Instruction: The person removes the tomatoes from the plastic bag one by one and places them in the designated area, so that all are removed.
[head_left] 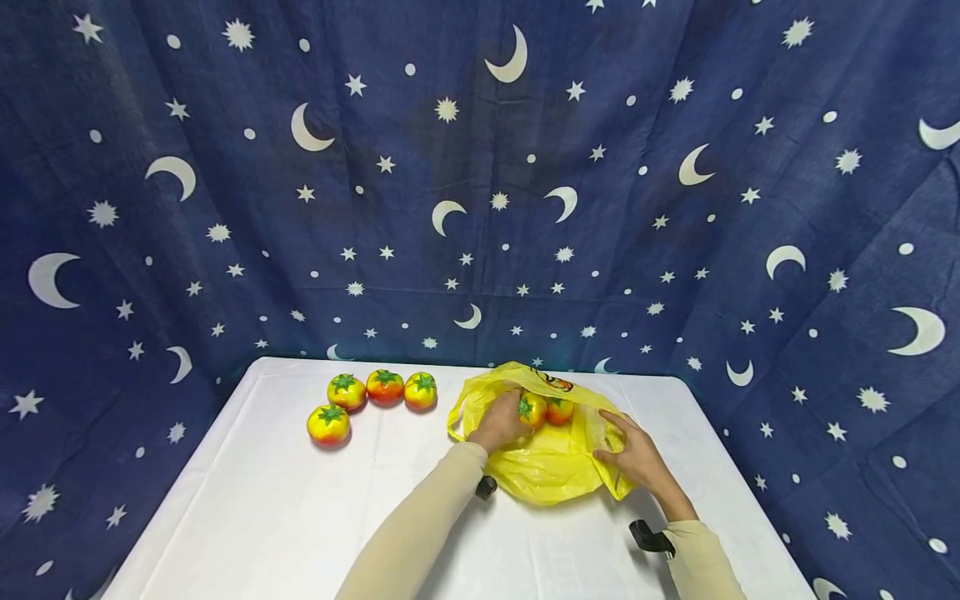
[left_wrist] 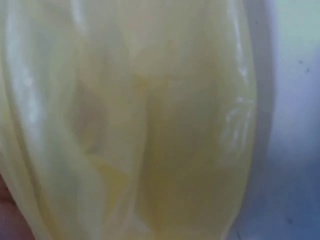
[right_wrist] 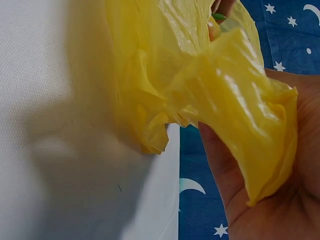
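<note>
A yellow plastic bag (head_left: 540, 479) lies on its side on the table, its mouth spread open. My left hand (head_left: 501, 423) reaches into the mouth, thumb and fingers round the left side of a red-and-yellow tomato (head_left: 532, 410) with a green leafy top; some fingertips are hidden behind it. Another tomato (head_left: 560, 412) sits beside it in the bag. At the bag's right edge, my right hand (head_left: 633, 454) holds the plastic; in the right wrist view a fold of the bag (right_wrist: 240, 110) lies across the palm. The bag (left_wrist: 185, 125) fills most of the left wrist view.
Several more tomatoes (head_left: 385, 387) stand in a group on the white table (head_left: 300, 517), left of the bag. A dark blue curtain (head_left: 480, 167) with moons and stars hangs behind the table and along its sides.
</note>
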